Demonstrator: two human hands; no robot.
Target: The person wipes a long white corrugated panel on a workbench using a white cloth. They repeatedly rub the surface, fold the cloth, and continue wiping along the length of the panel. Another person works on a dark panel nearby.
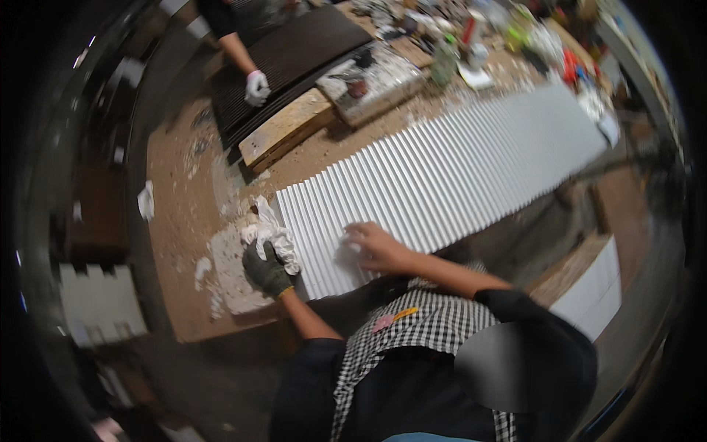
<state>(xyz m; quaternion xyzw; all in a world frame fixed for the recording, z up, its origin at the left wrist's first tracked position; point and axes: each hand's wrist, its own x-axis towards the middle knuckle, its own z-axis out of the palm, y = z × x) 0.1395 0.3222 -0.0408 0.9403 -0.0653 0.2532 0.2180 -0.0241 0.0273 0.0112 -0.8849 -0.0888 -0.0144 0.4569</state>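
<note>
Across the table lies a long silvery-white ridged sheet (442,173); whether it is one piece or many narrow strips side by side I cannot tell. At its left end a crumpled white cloth (274,234) is bunched up, and my left hand (265,269), in a dark glove, is closed on it. My bare right hand (377,247) is over the ridges near that end, its fingers apart and slightly blurred, with nothing seen in them. Whether its fingertips touch the surface is unclear. Under the cloth sits a pale, stained board (239,283).
Beyond the sheet are a wooden block (287,131), a paint-spattered slab (375,85) and a dark ridged panel (309,44). A co-worker's white-gloved hand (256,88) rests at that panel. Bottles, including a greenish one (445,60), and clutter fill the far right.
</note>
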